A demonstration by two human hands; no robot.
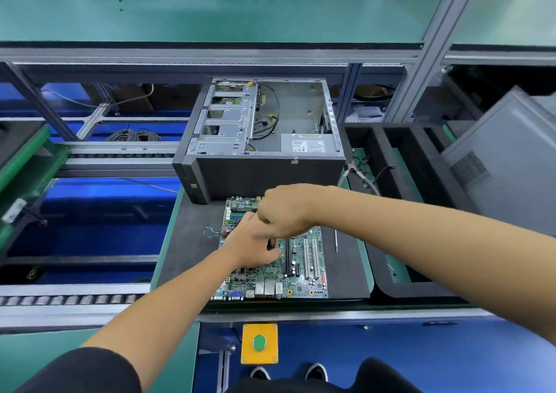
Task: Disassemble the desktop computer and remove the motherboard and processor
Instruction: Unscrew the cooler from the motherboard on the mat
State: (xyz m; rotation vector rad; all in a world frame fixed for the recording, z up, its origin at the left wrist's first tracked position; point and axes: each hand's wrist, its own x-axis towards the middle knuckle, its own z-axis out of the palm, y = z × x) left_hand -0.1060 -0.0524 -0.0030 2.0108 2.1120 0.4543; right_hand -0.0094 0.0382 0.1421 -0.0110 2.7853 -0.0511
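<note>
On the counter (186,242), both hands meet over the motherboard (301,266): left hand (252,248) flat, fingers apart; right hand (285,212) curled, grip unclear.

The dark mat (186,251) carried the motherboard (301,272), the opened computer case (264,151) and a screwdriver (336,240).

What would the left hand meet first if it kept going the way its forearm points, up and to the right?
Probably the right hand, which crosses just beyond the left hand over the motherboard. Beyond that stands the open computer case. Depth is unclear, and blur hides any contact.
</note>
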